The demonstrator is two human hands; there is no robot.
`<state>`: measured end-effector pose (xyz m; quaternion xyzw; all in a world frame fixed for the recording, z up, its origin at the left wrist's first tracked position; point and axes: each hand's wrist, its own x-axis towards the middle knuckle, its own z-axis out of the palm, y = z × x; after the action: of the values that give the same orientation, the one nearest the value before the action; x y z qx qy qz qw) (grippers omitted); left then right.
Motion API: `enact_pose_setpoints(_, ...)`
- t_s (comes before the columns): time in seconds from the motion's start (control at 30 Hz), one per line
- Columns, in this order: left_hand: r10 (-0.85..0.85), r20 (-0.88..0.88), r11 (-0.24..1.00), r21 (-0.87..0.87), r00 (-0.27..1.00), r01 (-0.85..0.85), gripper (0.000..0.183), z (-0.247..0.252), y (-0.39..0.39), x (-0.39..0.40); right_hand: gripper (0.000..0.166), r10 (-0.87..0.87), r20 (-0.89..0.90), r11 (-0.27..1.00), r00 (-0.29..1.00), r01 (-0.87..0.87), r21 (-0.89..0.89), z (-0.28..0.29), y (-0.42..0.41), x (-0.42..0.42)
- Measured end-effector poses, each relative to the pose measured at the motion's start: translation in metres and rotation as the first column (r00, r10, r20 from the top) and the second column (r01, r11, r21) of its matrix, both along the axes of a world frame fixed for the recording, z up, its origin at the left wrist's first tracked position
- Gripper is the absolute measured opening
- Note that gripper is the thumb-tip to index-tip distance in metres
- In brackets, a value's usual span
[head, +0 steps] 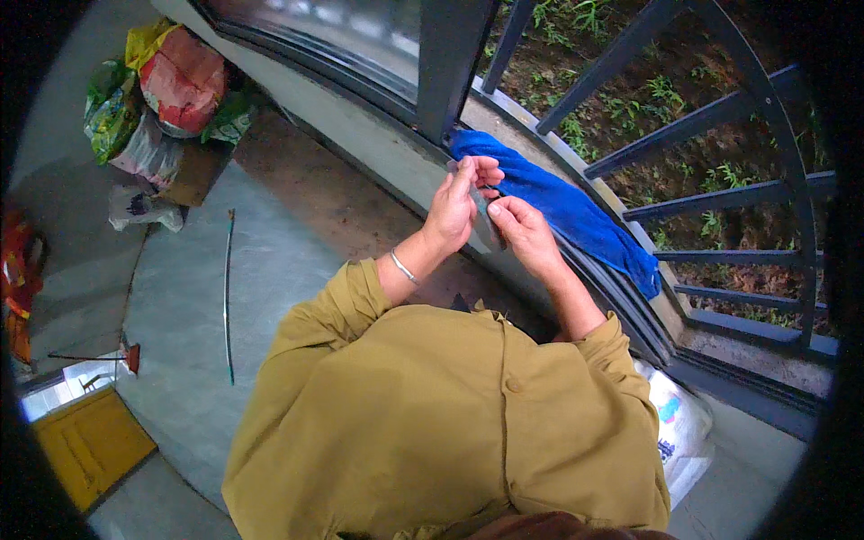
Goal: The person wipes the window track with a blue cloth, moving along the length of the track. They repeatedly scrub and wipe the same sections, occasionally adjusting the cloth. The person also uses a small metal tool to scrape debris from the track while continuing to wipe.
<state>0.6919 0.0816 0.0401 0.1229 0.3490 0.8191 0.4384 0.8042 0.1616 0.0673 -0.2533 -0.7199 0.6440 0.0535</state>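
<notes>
Both hands are raised in front of my chest, close together by the window sill. My left hand [453, 206], with a silvery bracelet on its wrist, holds a small strip of clear, thin material [481, 209], perhaps a plastic packet. My right hand [526, 233] pinches the same strip's right side between thumb and finger. The strip's lower end hangs between the hands; what it contains, if anything, is too small to tell. Just beyond the hands a blue towel [567, 209] lies along the sill, partly hidden behind my fingers.
Dark metal railing bars [709, 209] stand outside the open window [445, 74]. Filled plastic bags [179, 81] are heaped at upper left. A long thin rod [227, 297] lies on the floor near a broom [131, 359]. A white bag [678, 418] sits at my right.
</notes>
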Motion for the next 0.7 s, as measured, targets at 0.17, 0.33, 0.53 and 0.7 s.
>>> enact_pose_setpoints(0.17, -0.198, -0.349, 0.965, -0.233, 0.916, 0.121, 0.043, 0.005, 0.01, 0.011, 0.02, -0.014, -0.105, 0.982, 0.994, -0.006, -0.19, -0.006, 0.0, 0.014)
enact_pose_setpoints(0.33, -0.072, -0.963, 0.936, -0.156, 0.261, -0.317, 0.034, -0.009, 0.02, -0.027, 0.026, -0.231, 0.012, 0.947, 0.973, 0.222, 0.232, -0.008, 0.038, 0.033)
enact_pose_setpoints(0.53, -0.246, -0.914, 0.921, -0.117, -0.323, -0.372, 0.021, -0.025, 0.034, -0.052, 0.034, -0.292, 0.187, 0.734, 0.938, 0.094, 0.672, 0.02, 0.044, 0.042)
enact_pose_setpoints(0.7, -0.101, -0.942, 0.967, -0.017, -0.319, -0.255, 0.014, -0.015, 0.009, -0.054, 0.025, -0.208, 0.215, 0.516, 0.954, -0.079, 0.853, 0.012, 0.05, 0.043)
